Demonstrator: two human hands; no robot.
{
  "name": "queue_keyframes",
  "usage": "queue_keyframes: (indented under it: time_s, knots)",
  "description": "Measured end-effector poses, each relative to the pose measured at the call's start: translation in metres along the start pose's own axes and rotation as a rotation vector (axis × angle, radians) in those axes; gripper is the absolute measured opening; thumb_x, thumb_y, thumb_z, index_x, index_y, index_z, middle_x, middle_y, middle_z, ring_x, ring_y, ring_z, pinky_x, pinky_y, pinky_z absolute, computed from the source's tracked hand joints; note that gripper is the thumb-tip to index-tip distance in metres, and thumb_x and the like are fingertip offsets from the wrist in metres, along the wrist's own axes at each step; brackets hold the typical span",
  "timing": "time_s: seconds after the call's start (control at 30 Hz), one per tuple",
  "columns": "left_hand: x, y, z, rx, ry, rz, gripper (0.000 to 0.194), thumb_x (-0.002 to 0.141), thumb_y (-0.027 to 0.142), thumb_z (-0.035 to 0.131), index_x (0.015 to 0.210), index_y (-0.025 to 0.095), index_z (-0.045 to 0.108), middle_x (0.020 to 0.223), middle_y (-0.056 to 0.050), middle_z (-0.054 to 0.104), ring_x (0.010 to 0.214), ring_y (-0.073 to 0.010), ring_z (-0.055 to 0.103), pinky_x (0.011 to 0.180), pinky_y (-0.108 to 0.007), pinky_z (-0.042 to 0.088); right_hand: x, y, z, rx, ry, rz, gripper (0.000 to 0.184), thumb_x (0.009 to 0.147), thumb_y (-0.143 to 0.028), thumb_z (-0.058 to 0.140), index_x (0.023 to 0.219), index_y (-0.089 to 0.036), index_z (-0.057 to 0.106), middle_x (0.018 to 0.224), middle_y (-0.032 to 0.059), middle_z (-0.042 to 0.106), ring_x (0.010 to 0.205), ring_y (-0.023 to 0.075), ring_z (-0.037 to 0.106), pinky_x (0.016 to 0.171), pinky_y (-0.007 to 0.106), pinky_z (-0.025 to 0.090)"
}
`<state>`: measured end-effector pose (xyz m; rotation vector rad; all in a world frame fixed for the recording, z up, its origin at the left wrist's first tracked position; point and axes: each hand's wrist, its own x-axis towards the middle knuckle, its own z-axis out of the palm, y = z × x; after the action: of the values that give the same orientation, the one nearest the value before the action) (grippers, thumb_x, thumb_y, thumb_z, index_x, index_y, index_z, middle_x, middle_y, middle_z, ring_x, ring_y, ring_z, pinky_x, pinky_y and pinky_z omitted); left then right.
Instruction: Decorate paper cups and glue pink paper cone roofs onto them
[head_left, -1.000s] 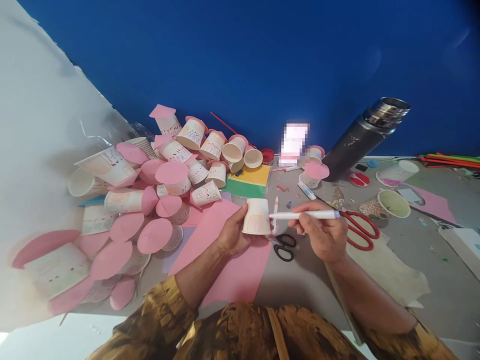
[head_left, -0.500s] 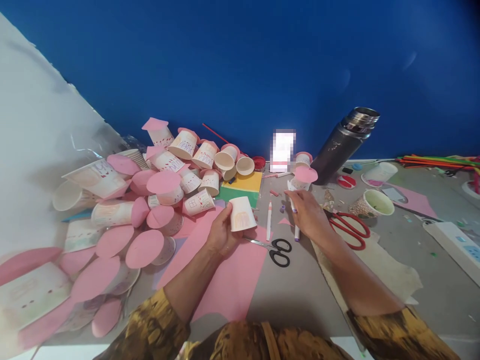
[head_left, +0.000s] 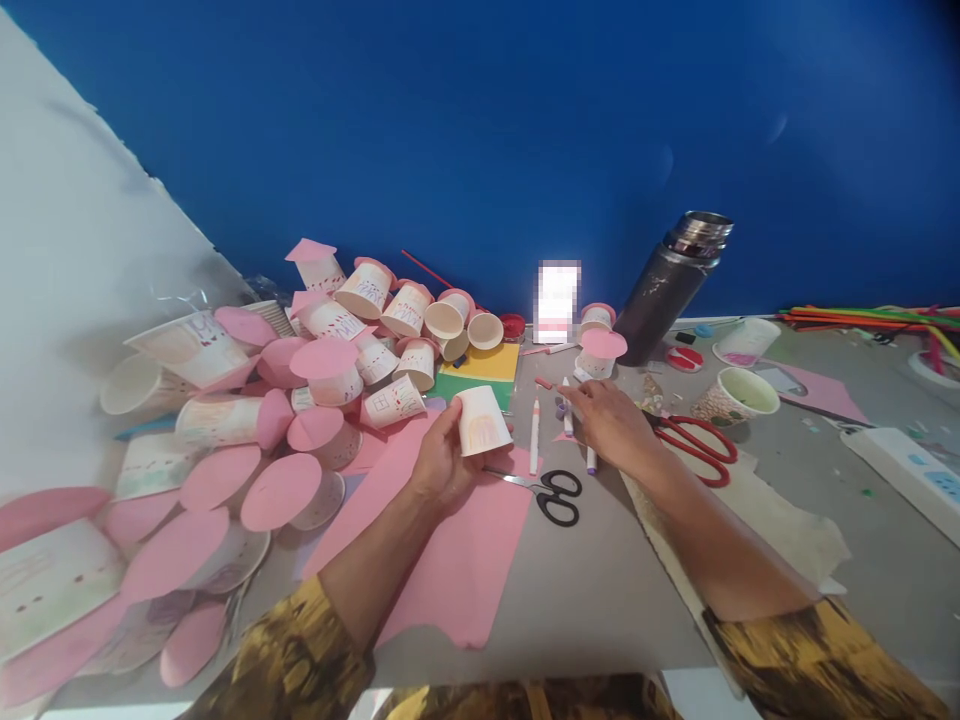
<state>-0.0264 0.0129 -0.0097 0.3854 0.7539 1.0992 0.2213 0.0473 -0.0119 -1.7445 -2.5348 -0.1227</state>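
My left hand (head_left: 442, 455) is closed around a white paper cup (head_left: 484, 422), held bottom up, with a pale orange-yellow drawing on its side. My right hand (head_left: 611, 425) reaches down over the table, its fingertips closed on a white marker (head_left: 568, 408) with a purple end. Just below that hand lies another purple-ended marker (head_left: 592, 459), partly hidden by it. Left of them rests a white marker with a pink tip (head_left: 535, 438), and a small purple cap (head_left: 560, 410) is close to my fingers. Black-handled scissors (head_left: 559, 498) lie below.
Several decorated cups with pink paper tops (head_left: 326, 358) crowd the left side. Pink paper (head_left: 457, 560) lies under my left arm. A dark flask (head_left: 664, 295) leans near the blue wall. Red-handled scissors (head_left: 697, 450), a patterned cup (head_left: 735, 397) and a power strip (head_left: 907, 480) are at right.
My right hand has moved from beside the cup to the markers further back, then slightly left with one marker. My left hand still holds the cup, now tilted.
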Motion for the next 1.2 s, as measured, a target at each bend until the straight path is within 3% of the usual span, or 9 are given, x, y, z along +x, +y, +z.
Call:
queue_keyframes:
  time_s: [0.07,0.2,0.4,0.77,0.9,1.03,1.2]
  knots:
    - [0.000,0.000,0.001,0.018,0.000,0.017,0.045,0.097,0.047,0.052,0.120,0.010,0.062,0.090,-0.014,0.076,0.080,-0.0300,0.076,0.077,-0.047,0.061,-0.002,0.002,-0.010,-0.013,0.042,0.050,0.044,0.090,-0.008,0.056,0.132,-0.019,0.064,0.110,0.0126,0.070,0.105,0.0291,0.060,0.083,0.035,0.043]
    - [0.000,0.001,0.002,0.064,0.028,0.029,0.045,0.097,0.049,0.050,0.117,0.011,0.061,0.084,-0.014,0.075,0.073,-0.0303,0.075,0.071,-0.045,0.060,-0.010,0.007,-0.036,-0.016,0.080,0.152,0.018,0.097,-0.020,0.054,0.100,-0.021,0.072,0.097,0.0095,0.074,0.097,0.0270,0.066,0.068,0.032,0.039]
    - [0.003,0.003,-0.004,0.027,-0.005,-0.002,0.047,0.096,0.053,0.048,0.113,0.012,0.062,0.085,-0.015,0.075,0.069,-0.0308,0.074,0.066,-0.046,0.060,-0.030,0.009,-0.046,-0.054,0.029,0.117,0.018,0.096,-0.025,0.056,0.082,-0.023,0.068,0.078,0.0039,0.072,0.072,0.0212,0.065,0.057,0.030,0.027]
    - [0.001,0.003,-0.001,-0.047,-0.013,-0.007,0.048,0.098,0.052,0.048,0.112,0.009,0.063,0.085,-0.015,0.071,0.071,-0.0277,0.071,0.061,-0.040,0.058,-0.022,0.007,-0.044,-0.058,-0.022,0.099,0.020,0.097,-0.024,0.055,0.081,-0.022,0.067,0.074,0.0033,0.071,0.067,0.0197,0.062,0.056,0.030,0.025]
    - [0.001,0.003,-0.002,-0.033,-0.038,-0.010,0.050,0.097,0.054,0.049,0.111,0.009,0.065,0.078,-0.014,0.070,0.066,-0.0277,0.070,0.061,-0.041,0.058,-0.007,0.009,-0.028,-0.018,0.063,0.001,0.018,0.096,-0.016,0.054,0.095,-0.023,0.070,0.092,0.0083,0.072,0.081,0.0229,0.066,0.060,0.030,0.033]
    - [0.000,0.003,-0.001,-0.061,-0.027,-0.026,0.050,0.097,0.055,0.049,0.112,0.010,0.065,0.080,-0.014,0.071,0.068,-0.0283,0.070,0.060,-0.042,0.058,0.013,0.015,-0.009,-0.031,0.047,-0.094,0.033,0.095,-0.010,0.051,0.116,-0.026,0.071,0.112,0.0102,0.070,0.093,0.0245,0.065,0.062,0.029,0.038]
    - [0.001,0.003,-0.003,-0.072,-0.019,-0.056,0.053,0.094,0.061,0.050,0.108,0.011,0.064,0.078,-0.014,0.071,0.063,-0.0282,0.069,0.060,-0.044,0.058,0.026,0.023,0.003,-0.086,-0.009,-0.237,0.027,0.096,-0.015,0.052,0.109,-0.023,0.074,0.117,0.0112,0.068,0.102,0.0267,0.062,0.066,0.029,0.040]
